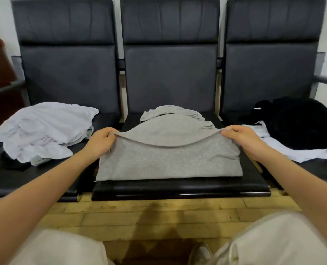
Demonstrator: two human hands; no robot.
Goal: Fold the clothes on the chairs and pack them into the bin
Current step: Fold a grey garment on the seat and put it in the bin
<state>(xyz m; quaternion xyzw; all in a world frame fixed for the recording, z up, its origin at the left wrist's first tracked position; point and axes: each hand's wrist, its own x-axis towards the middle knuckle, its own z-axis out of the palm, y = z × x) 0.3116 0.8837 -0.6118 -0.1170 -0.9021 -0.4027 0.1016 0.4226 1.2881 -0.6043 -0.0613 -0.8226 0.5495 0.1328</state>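
Gray shirt (pixel 169 161) lying on middle chair seat (pixel 180 185). Left hand (pixel 101 141) and right hand (pixel 242 139) each pinching its folded top edge. No writing to read.

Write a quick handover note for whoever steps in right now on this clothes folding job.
Left hand and right hand each pinch a corner of the grey shirt, lifting its fold edge, mid-fold on the middle seat.
White pile lies unfolded on the left seat; black garment and a white cloth on the right seat.
The bin is not in view.
Left: finish the grey fold, fold the rest, pack everything.
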